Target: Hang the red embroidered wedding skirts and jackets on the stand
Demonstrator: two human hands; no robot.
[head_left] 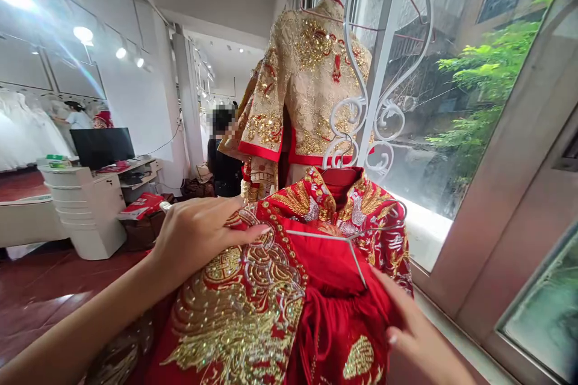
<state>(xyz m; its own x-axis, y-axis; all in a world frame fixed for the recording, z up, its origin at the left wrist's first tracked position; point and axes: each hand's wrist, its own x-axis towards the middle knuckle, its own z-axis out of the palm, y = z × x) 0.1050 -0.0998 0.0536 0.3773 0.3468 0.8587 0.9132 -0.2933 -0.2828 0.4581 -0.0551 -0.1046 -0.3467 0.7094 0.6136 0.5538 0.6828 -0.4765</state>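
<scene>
My left hand [196,225] is closed over the shoulder edge of a red embroidered jacket [244,307], thumb on top of its gold stitching. Inside its open front lies plain red cloth with a gathered waist and ties, which looks like a skirt [336,319]. My right hand [413,328] grips the right side of this red cloth; some of its fingers are hidden. A wire hanger [347,238] lies across the top of the cloth between my hands. Just behind hangs another red embroidered jacket [382,207] with a stand-up collar.
A white scrolled metal rack [379,66] rises ahead, with a gold sequinned jacket [311,84] hanging on it. Window frames [492,210] stand close on the right. To the left are a white desk [85,210], a monitor [103,147] and a person in black [221,162].
</scene>
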